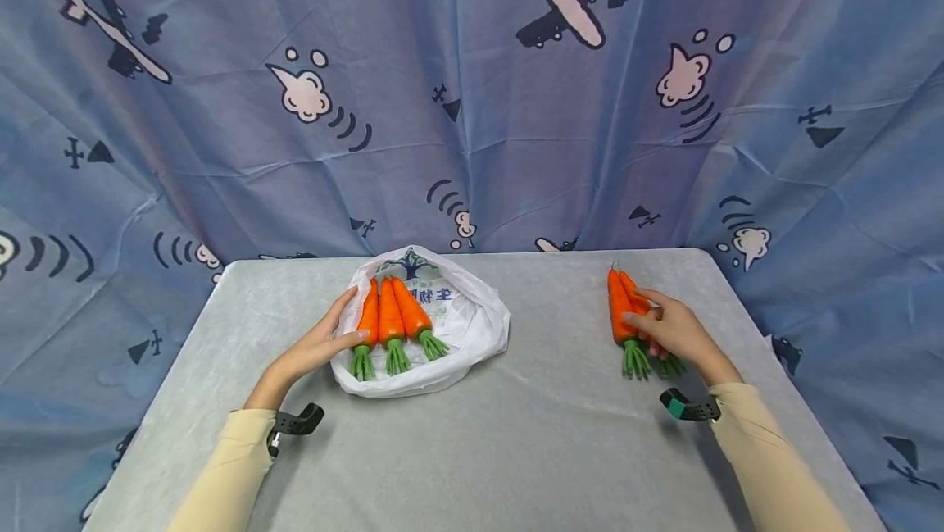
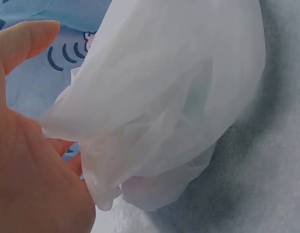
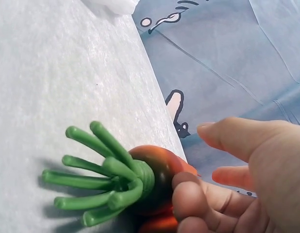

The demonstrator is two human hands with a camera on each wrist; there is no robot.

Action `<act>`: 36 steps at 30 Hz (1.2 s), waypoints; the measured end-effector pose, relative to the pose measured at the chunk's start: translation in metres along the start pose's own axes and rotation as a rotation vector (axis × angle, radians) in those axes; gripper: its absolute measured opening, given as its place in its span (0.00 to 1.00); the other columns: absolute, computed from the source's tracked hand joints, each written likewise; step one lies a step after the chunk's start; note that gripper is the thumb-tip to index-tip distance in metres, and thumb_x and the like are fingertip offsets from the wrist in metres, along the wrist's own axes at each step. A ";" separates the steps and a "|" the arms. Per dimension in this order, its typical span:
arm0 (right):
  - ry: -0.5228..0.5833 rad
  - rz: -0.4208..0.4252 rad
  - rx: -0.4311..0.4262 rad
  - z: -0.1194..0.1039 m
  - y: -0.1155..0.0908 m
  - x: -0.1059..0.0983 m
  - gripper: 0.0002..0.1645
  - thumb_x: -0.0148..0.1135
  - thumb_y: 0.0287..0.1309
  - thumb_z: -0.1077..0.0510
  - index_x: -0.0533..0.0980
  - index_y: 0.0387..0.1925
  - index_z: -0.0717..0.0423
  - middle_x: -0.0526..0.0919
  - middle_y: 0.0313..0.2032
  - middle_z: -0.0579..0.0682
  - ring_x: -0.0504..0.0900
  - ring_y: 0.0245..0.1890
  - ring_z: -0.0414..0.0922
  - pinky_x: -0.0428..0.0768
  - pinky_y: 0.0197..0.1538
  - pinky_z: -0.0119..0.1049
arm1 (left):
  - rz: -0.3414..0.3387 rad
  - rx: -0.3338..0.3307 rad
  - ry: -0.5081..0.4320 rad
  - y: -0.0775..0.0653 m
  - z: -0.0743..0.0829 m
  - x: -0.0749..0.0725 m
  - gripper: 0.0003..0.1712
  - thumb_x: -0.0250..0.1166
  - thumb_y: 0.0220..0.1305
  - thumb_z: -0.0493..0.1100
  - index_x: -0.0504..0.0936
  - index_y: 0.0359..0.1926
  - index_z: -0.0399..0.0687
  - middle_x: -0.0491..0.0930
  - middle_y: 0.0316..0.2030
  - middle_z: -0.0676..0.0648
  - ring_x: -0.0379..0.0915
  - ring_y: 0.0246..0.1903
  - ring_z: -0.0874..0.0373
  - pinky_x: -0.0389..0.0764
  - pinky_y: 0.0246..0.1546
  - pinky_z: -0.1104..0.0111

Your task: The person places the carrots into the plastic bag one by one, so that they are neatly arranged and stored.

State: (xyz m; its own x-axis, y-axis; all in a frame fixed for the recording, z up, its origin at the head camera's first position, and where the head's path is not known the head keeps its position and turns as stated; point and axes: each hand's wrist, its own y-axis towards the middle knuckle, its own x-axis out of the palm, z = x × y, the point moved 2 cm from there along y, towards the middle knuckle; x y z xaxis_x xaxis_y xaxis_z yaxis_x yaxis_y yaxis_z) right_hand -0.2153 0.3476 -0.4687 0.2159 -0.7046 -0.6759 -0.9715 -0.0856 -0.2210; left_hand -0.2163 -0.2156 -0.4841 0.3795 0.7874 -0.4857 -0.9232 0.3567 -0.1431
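In the head view, three orange carrots (image 1: 391, 315) with green tops lie side by side in a white plastic bag (image 1: 479, 335), its mouth spread wide. My left hand (image 1: 324, 342) is at the bag's left rim, thumb reaching over the leftmost carrot. In the left wrist view its thumb stands straight, apart from the plastic, and the other fingers are partly hidden behind the bag. Toward the right, two more carrots (image 1: 619, 315) lie close together. My right hand (image 1: 674, 331) reaches over the right one, with curled fingertips (image 3: 189, 199) against its side.
The bag and carrots rest on a table with a pale grey cover (image 1: 516, 450). A blue curtain (image 1: 369, 65) printed with planes hangs behind the table and at its sides. Dark straps (image 1: 298, 420) sit on both wrists.
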 end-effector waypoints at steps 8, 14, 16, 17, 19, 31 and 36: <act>0.013 -0.006 0.009 -0.010 0.000 0.002 0.42 0.58 0.69 0.49 0.55 0.73 0.67 0.78 0.27 0.54 0.75 0.15 0.42 0.82 0.23 0.37 | 0.003 0.015 0.001 0.000 0.001 0.000 0.51 0.62 0.67 0.48 0.39 0.79 0.53 0.34 0.79 0.34 0.30 0.77 0.32 0.39 0.72 0.32; -0.021 -0.019 0.030 -0.012 0.002 0.002 0.39 0.56 0.70 0.50 0.58 0.71 0.70 0.78 0.25 0.53 0.75 0.15 0.41 0.81 0.21 0.37 | 0.008 0.016 -0.004 0.000 0.000 0.000 0.51 0.62 0.67 0.49 0.39 0.79 0.53 0.35 0.79 0.33 0.30 0.77 0.32 0.39 0.72 0.33; -0.028 -0.024 0.033 -0.012 0.003 0.002 0.38 0.55 0.70 0.51 0.58 0.71 0.71 0.77 0.23 0.52 0.75 0.14 0.41 0.80 0.21 0.38 | 0.009 0.017 -0.004 0.000 0.000 0.000 0.51 0.62 0.67 0.48 0.39 0.79 0.52 0.35 0.79 0.33 0.30 0.77 0.32 0.39 0.73 0.33; -0.031 -0.026 0.034 -0.012 0.003 0.002 0.38 0.56 0.70 0.51 0.58 0.71 0.71 0.77 0.23 0.52 0.75 0.14 0.41 0.80 0.20 0.38 | 0.008 0.018 -0.003 0.000 0.000 0.000 0.51 0.62 0.67 0.48 0.39 0.79 0.52 0.35 0.79 0.33 0.30 0.77 0.32 0.39 0.73 0.33; -0.041 -0.030 0.038 -0.011 0.004 0.002 0.39 0.55 0.69 0.51 0.58 0.71 0.72 0.76 0.22 0.50 0.74 0.14 0.41 0.80 0.20 0.37 | 0.006 0.020 -0.003 0.000 0.000 0.000 0.51 0.62 0.67 0.49 0.39 0.79 0.52 0.35 0.79 0.34 0.30 0.77 0.32 0.39 0.73 0.33; -0.030 -0.063 0.054 -0.010 0.013 0.003 0.39 0.58 0.68 0.50 0.61 0.70 0.71 0.74 0.18 0.46 0.73 0.13 0.40 0.78 0.19 0.37 | 0.011 0.029 -0.013 -0.001 0.000 0.000 0.51 0.62 0.67 0.48 0.40 0.79 0.50 0.35 0.79 0.33 0.30 0.77 0.32 0.39 0.73 0.33; -0.030 -0.078 0.060 -0.013 0.016 0.006 0.37 0.58 0.68 0.51 0.63 0.70 0.68 0.74 0.17 0.45 0.71 0.12 0.39 0.76 0.18 0.35 | 0.006 0.027 -0.019 -0.001 -0.001 0.001 0.51 0.61 0.68 0.49 0.39 0.79 0.52 0.35 0.79 0.34 0.30 0.78 0.33 0.39 0.73 0.33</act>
State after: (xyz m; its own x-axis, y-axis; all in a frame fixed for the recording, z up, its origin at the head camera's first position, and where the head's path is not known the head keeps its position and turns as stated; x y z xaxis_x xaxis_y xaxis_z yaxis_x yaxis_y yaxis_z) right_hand -0.2307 0.3332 -0.4672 0.2944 -0.6756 -0.6759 -0.9441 -0.0961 -0.3152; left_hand -0.2153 -0.2155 -0.4851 0.3751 0.7991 -0.4698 -0.9237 0.3649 -0.1169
